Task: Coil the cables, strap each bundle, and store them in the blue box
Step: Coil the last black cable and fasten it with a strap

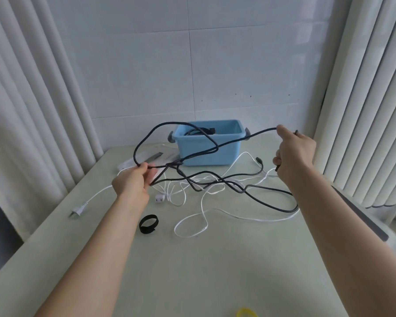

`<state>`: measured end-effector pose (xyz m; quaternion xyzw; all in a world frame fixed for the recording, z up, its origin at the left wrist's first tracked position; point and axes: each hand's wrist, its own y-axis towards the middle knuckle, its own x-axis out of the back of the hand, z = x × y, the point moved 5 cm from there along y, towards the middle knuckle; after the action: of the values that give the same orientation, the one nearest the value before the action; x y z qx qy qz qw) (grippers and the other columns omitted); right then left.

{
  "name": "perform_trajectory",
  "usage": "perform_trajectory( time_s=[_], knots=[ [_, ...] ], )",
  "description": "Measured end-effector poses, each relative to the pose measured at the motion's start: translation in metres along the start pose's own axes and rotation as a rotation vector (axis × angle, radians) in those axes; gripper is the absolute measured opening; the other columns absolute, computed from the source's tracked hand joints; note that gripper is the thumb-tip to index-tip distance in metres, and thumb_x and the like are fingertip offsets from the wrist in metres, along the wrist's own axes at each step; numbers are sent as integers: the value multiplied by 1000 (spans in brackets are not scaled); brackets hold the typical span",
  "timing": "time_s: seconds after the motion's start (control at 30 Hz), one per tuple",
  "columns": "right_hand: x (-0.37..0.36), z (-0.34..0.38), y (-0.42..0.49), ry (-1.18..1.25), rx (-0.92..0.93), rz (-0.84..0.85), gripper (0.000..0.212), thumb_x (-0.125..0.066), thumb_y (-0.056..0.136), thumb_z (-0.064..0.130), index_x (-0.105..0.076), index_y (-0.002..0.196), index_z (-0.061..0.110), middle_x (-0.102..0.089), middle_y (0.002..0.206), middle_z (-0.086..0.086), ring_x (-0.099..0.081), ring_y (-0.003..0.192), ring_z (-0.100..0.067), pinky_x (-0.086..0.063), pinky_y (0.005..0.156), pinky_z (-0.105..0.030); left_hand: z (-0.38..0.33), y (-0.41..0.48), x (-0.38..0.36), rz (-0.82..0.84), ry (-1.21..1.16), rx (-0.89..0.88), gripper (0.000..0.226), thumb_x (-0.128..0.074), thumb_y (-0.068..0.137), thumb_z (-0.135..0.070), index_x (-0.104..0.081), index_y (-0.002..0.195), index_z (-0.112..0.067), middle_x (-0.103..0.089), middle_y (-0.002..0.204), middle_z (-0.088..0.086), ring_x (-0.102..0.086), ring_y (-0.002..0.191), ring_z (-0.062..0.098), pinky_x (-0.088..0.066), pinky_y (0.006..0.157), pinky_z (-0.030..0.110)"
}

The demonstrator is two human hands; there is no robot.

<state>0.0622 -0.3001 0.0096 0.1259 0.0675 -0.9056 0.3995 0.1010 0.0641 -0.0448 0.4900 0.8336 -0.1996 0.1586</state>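
A pale green surface [192,271] carries everything, with white curtains [32,110] hanging on both sides and a tiled wall behind. The blue box [210,152] stands at the far edge, open-topped with grey handles, and a coiled black bundle [199,131] already lies inside it. In front of the box a long black cable [290,210] sprawls uncoiled: part of it is lifted into a wide loop that crosses in front of the box, and the rest trails in loose bends over the surface to the right. Tangled under it lies a thin white cable [256,219], flat on the surface in slack loops, its two-pin plug [78,210] near the left edge and its small connector [159,198] just below the left hand. Both forearms reach forward and apart. The left hand [133,181] is raised above the surface, fingers curled round gathered strands of the black cable. The right hand [293,154], held higher and near the box's right side, pinches the black cable at its top, while its lower fingers curl round another stretch of it. A black strap [148,223] lies closed in a ring near the left forearm, and a yellow strap [246,313] shows at the near edge.
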Motion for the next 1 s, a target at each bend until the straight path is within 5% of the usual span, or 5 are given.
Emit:
perform_trajectory(
  time_s=[0.3, 0.47, 0.63, 0.8, 1.0],
  knots=[
    [-40, -6, -35, -237, -198, 704, 54, -51, 101, 42, -24, 57, 26, -16, 48, 8, -11, 38, -9, -9, 41, -18, -26, -23, -11, 32, 847, -452, 33, -79, 81, -38, -73, 57, -16, -70, 54, 2, -69, 51, 19, -58, 64, 29],
    [-47, 2, -56, -238, -272, 859, 54, -43, 103, 45, -19, 58, 26, -14, 48, 8, -11, 37, -8, -7, 40, -20, -23, -51, -40, 512, 935, -211, 28, -70, 92, -30, -76, 79, -6, -74, 68, 12, -66, 53, 17, -50, 50, 21],
    [-48, 14, -69, 5, -404, 984, 53, -40, 101, 45, -17, 57, 27, -7, 49, 9, -2, 41, -10, -9, 33, -18, -22, -60, -50, 710, 907, -248, 11, -66, 97, -19, -76, 99, -17, -68, 75, 0, -58, 65, 10, -48, 57, 17],
    [-59, 13, -77, 551, -715, 1331, 49, -35, 104, 42, -27, 60, 22, -18, 51, 5, -16, 40, -13, -20, 35, -25, -22, -67, -54, 904, 1003, -359, 45, -72, 92, -21, -61, 134, -31, -64, 114, -5, -63, 104, 12, -50, 93, 26],
    [-68, 16, -79, 824, -736, 1278, 47, -36, 104, 39, -31, 62, 19, -23, 52, 2, -20, 43, -14, -25, 42, -30, -16, -77, -61, 874, 1027, -298, 29, -61, 87, -41, -74, 104, -21, -73, 107, 3, -67, 104, 17, -48, 95, 33]
  ],
)
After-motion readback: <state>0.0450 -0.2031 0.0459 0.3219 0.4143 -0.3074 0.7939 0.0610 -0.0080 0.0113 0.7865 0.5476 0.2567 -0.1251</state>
